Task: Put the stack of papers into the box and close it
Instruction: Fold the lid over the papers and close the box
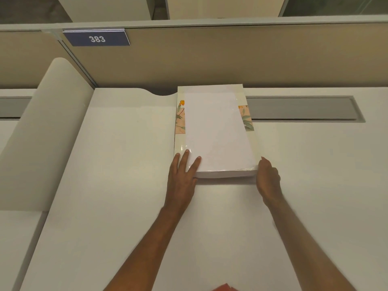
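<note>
Smooth white desk (pixel 126 164) bears a rectangular paper stack (pixel 216 133), left hand (pixel 182 175) flat atop, right hand (pixel 268 179) gripping its side.

White desk (pixel 126 185) against a beige partition (pixel 231 59) labelled 383 (pixel 97 39).

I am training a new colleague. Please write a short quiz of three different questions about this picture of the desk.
1. True or false: the stack of papers lies on top of the flowered box.
2. Which hand has fingers resting on top of the stack? A) left hand B) right hand
3. Fill in: the blue sign on the partition reads ___.

Key: 1 true; 2 A; 3 383.
</note>
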Available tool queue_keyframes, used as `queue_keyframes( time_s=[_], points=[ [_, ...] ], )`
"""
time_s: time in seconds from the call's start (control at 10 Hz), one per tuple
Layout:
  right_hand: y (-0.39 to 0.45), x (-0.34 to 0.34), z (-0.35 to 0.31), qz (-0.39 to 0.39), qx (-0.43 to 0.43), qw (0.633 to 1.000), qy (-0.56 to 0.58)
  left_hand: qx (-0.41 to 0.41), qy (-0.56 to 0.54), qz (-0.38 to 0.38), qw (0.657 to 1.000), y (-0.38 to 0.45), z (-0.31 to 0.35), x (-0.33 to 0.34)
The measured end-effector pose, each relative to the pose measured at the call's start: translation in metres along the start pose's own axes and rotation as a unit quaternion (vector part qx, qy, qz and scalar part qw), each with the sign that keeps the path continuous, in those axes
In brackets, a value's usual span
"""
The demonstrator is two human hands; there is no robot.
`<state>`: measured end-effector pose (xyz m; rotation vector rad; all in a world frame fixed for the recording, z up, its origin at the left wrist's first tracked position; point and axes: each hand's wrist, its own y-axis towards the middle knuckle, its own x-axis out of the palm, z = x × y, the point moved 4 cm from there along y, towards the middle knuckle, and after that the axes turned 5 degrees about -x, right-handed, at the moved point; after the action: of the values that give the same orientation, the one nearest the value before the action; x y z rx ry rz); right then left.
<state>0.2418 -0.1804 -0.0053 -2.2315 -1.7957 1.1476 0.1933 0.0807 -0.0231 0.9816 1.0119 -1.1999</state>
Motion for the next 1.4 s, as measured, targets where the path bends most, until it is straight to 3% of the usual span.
queue_keyframes(
  time_s=[0.3, 0.5, 0.6, 0.7, 0.8, 0.9, 1.0, 1.4],
  points=[
    [0.002, -0.004, 0.005, -0.004, -0.067, 0.996, -0.052, 0.012, -0.035, -0.005, 0.999, -0.003, -0.012, 0.020],
    [0.014, 0.000, 0.021, -0.042, -0.065, 0.993, -0.094, -0.006, -0.048, -0.058, 0.997, -0.002, -0.016, 0.025],
    [0.024, 0.002, 0.020, -0.028, -0.075, 0.991, -0.109, 0.012, -0.036, -0.030, 0.999, -0.003, -0.016, 0.029],
    [0.030, 0.004, 0.014, -0.007, -0.126, 0.985, -0.114, -0.012, -0.039, -0.019, 0.999, 0.006, -0.016, 0.024],
    [0.036, 0.011, -0.008, -0.016, -0.245, 0.958, -0.151, -0.055, -0.100, -0.049, 0.992, 0.028, -0.013, 0.013],
    [0.043, 0.019, -0.020, -0.027, -0.285, 0.940, -0.188, -0.078, -0.123, -0.066, 0.987, 0.049, -0.013, 0.009],
    [0.056, 0.033, -0.026, -0.030, -0.279, 0.930, -0.236, -0.084, -0.100, -0.082, 0.988, 0.077, -0.013, 0.013],
    [0.066, 0.045, -0.011, -0.022, -0.277, 0.930, -0.240, -0.055, -0.020, -0.065, 0.996, 0.085, -0.015, 0.030]
  ],
)
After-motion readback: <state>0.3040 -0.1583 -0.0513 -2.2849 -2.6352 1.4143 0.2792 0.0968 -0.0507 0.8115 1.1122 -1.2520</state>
